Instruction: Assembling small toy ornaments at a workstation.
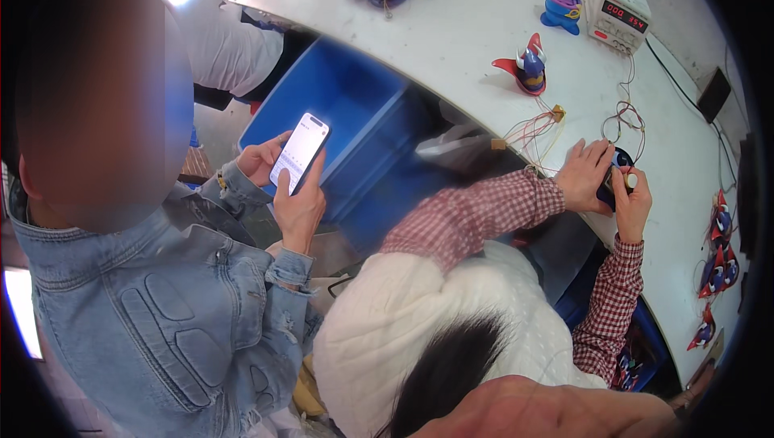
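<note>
My left hand (586, 177), in a red checked sleeve, lies palm down at the near edge of the white table. It grips the side of a dark blue-and-black rounded part (619, 157), fingers stretched along its far side. Across from it, my right hand (634, 210) pinches a small thing with a pale round end (631, 181) over that part. Its kind is not clear, and the fingers hide most of it. Thin wires (625, 119) loop on the table just beyond the part. Left of my hands are more thin wires (538, 133) with a small tan block (558, 113).
A power supply (617, 6) with a red display stands at the back, by a blue-purple pot-shaped piece (562, 9). A red-and-blue figure head (530, 67) sits nearer; several more (716, 273) lie right. Blue bins (322, 99) and a person (169, 309) holding a phone (301, 152) are left.
</note>
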Demonstrator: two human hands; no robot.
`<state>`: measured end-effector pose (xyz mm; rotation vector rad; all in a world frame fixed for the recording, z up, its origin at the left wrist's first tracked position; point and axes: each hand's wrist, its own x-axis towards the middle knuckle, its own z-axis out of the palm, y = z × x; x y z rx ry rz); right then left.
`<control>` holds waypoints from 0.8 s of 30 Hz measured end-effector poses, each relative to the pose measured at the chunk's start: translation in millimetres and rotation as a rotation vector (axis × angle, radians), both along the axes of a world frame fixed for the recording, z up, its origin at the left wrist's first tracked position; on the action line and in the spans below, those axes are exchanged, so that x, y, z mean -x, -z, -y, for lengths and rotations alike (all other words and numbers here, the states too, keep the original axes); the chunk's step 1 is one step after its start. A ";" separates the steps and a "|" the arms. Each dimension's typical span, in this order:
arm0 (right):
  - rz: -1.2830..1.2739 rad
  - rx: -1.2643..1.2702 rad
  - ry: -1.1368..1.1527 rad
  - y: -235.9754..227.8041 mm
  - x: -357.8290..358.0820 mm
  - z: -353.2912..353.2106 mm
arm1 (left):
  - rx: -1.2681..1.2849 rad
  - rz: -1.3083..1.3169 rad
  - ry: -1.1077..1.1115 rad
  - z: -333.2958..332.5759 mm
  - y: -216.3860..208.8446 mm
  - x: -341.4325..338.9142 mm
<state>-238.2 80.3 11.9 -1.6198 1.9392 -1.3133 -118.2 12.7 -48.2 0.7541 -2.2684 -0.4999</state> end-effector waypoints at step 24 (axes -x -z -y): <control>-0.146 0.128 0.167 29.3 -12.0 11.6 | 0.054 0.147 0.143 10.0 8.9 -17.0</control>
